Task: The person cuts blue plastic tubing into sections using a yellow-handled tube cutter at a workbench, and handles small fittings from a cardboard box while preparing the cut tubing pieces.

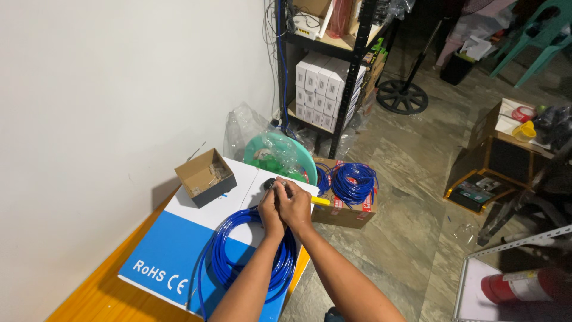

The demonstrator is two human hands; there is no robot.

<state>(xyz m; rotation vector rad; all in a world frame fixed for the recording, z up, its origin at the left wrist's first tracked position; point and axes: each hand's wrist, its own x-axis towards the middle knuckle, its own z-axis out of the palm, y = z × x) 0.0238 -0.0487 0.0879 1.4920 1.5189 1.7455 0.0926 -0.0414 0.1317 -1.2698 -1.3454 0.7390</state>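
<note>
My left hand (270, 210) and my right hand (295, 204) are pressed together over a large white and blue flat box (179, 238). Between them they grip a small hand tool with a dark head (271, 183) and a yellow handle (320, 201) that sticks out to the right. A coil of blue cable (229, 250) lies on the box under my forearms; one end runs up toward my hands. Whether the cable end sits in the tool is hidden by my fingers.
A small open cardboard box (204, 176) stands on the flat box by the white wall. A green basin (280, 156) and more blue cable coils (353, 182) on a carton lie beyond. A black shelf (333, 65) holds white boxes. A red extinguisher (518, 285) lies at the right.
</note>
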